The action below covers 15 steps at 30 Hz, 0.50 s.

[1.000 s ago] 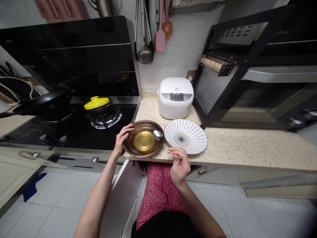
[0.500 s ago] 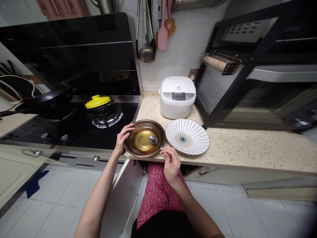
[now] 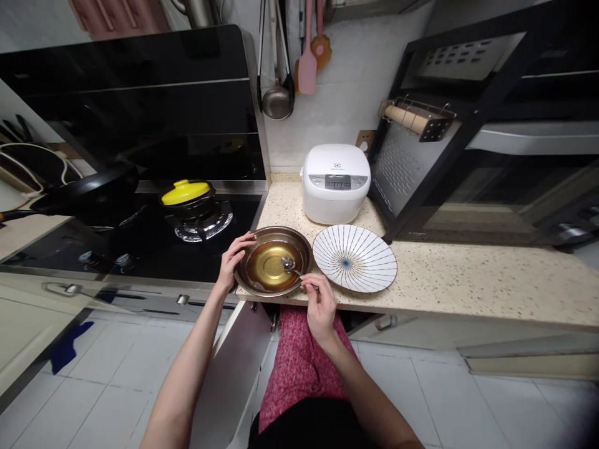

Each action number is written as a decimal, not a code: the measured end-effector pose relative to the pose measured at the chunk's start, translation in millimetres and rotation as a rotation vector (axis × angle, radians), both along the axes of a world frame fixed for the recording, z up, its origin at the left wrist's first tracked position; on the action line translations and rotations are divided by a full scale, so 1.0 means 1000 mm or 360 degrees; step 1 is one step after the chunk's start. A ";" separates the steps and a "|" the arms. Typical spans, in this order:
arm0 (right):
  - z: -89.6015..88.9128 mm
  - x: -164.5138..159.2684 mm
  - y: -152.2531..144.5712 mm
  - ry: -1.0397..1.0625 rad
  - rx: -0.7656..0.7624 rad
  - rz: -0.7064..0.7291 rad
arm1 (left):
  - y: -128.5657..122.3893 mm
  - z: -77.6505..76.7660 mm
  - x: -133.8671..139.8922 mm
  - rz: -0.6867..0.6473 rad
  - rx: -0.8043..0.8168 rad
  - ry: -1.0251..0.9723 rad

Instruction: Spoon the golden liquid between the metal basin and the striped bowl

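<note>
- Head view: centre of the frame, a round, brownish metal bowl (image 3: 281, 233) with amber-looking liquid (image 3: 256, 273) inside sits at the front edge of the speckled beige stone table (image 3: 449, 274).
- Left hand (image 3: 229, 265): fingers slightly spread, touching the bowl's left rim; I cannot tell whether it grips.
- Right hand (image 3: 322, 308): fingertips pinched around the handle of a shiny metal spoon (image 3: 288, 264), its head within the bowl's right half; whether it touches the liquid is unclear.
- Just right of the bowl: a white ceramic plate with dark radiating lines (image 3: 369, 262).
- Behind the plate: a white, rounded rice cooker (image 3: 336, 202).
</note>
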State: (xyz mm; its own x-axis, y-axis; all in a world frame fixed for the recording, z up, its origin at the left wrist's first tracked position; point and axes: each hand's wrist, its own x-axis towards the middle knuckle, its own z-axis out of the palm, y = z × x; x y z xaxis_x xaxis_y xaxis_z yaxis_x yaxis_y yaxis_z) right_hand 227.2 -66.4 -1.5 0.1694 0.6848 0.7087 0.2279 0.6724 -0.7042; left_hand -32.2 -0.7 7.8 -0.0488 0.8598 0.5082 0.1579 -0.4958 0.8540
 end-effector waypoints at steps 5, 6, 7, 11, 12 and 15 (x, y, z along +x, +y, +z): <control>-0.002 -0.002 0.001 -0.0006 -0.0011 0.0023 | 0.000 0.000 0.000 0.0000 -0.0006 -0.0006; -0.003 -0.002 0.001 -0.0006 -0.0015 0.0027 | 0.000 0.000 0.000 0.0000 -0.0007 -0.0008; -0.004 -0.002 0.001 -0.0005 -0.0020 0.0031 | 0.000 0.000 0.000 -0.0002 -0.0006 -0.0011; -0.008 -0.003 0.001 0.0004 -0.0036 0.0050 | 0.001 -0.002 -0.001 -0.0004 -0.0002 -0.0010; -0.008 -0.003 0.002 0.0010 -0.0038 0.0056 | 0.001 -0.002 -0.001 -0.0004 -0.0001 -0.0007; -0.010 -0.003 0.002 0.0036 -0.0051 0.0064 | 0.001 -0.002 -0.001 -0.0008 0.0010 -0.0005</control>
State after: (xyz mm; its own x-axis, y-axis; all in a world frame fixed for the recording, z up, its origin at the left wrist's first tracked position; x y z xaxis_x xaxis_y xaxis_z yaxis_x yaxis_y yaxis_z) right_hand 224.2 -64.9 -11.4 0.1571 0.7136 0.6827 0.1846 0.6579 -0.7302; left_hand -33.3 0.1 5.5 -0.0460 0.8569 0.5134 0.1524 -0.5019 0.8514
